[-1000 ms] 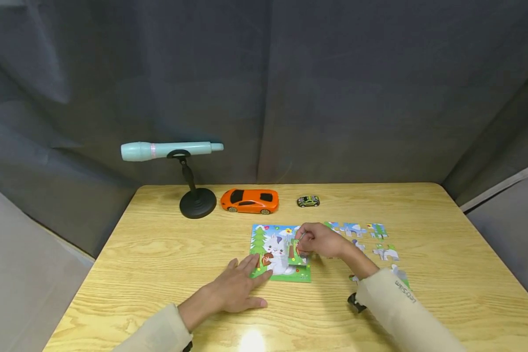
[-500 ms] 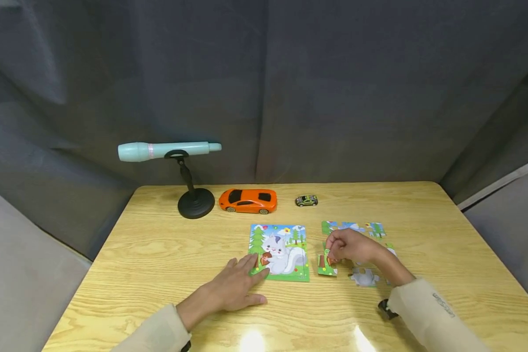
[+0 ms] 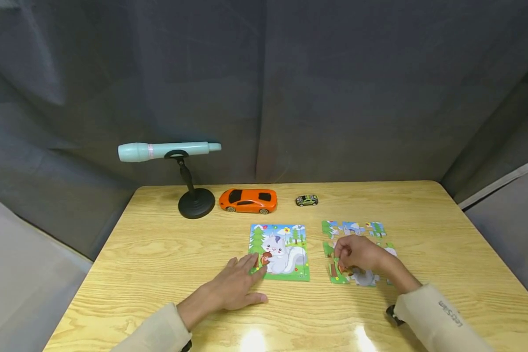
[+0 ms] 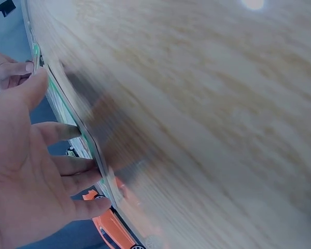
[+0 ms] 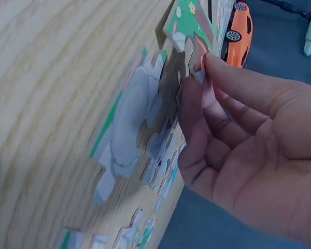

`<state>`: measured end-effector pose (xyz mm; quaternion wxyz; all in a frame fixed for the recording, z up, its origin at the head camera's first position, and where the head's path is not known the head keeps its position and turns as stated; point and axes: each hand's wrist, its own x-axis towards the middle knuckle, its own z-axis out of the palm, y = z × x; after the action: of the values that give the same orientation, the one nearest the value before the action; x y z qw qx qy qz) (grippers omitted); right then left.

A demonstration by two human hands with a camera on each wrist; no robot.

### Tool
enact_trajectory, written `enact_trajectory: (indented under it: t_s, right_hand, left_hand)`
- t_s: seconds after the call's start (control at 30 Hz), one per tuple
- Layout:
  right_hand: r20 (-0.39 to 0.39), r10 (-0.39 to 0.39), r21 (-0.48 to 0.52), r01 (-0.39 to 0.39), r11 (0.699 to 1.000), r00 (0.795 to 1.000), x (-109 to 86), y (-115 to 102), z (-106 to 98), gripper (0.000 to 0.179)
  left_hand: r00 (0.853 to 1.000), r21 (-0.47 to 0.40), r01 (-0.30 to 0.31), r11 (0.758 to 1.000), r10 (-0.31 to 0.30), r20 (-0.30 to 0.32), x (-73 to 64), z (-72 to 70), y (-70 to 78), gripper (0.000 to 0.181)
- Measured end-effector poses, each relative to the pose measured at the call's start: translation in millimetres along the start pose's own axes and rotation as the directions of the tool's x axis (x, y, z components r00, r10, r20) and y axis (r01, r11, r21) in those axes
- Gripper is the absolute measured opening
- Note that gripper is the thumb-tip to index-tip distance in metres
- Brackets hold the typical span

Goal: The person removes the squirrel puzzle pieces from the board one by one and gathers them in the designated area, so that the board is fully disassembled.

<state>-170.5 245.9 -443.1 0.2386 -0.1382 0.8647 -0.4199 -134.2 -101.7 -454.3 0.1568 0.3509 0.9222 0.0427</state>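
My left hand [image 3: 231, 288] rests with straight fingers on the lower left corner of a picture board [image 3: 286, 259] showing a squirrel with an acorn. To its right, my right hand [image 3: 360, 254] pinches a puzzle piece [image 3: 337, 277] between thumb and fingers. Green with a brown trunk and part of an acorn, this piece [image 5: 186, 23] looks slightly raised in the right wrist view. It is beside a grey-bodied puzzle piece [image 5: 129, 114]. Several other puzzle pieces [image 3: 353, 228] lie apart in rows on the table; my right hand hides some of them.
An orange toy car [image 3: 248, 201] and a small dark green toy car [image 3: 306, 200] stand behind the board. At the back left, a light blue microphone [image 3: 169, 150] rests on a black stand [image 3: 196, 203]. A dark curtain [image 3: 264, 93] hangs behind the wooden table [image 3: 167, 254].
My right hand has carried the pinched puzzle piece from above the board's right side to the loose pieces on the right, and lowered it near the front row. My left hand has stayed put.
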Motion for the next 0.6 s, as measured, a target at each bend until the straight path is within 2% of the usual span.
enact_trajectory:
  t_s: [0.37,0.53,0.6]
  right_hand:
    - [-0.06,0.027,-0.139,-0.036,0.99,0.998,-2.0,-7,10,0.004]
    - [-0.115,0.017,-0.199,-0.04,0.979,0.993,-8.0,-8,-1,0.002]
    - [-0.137,0.008,-0.232,-0.04,0.972,0.99,-11.6,-8,-9,0.006]
  left_hand:
    - [1.0,-0.016,0.011,1.0,-0.011,-0.009,-0.1,0.3,-0.3,0.073]
    - [0.999,-0.027,0.004,1.0,-0.006,-0.046,1.6,-2.9,-4.4,0.073]
    - [0.997,-0.032,-0.001,0.999,-0.002,-0.071,2.5,-5.4,-8.0,0.071]
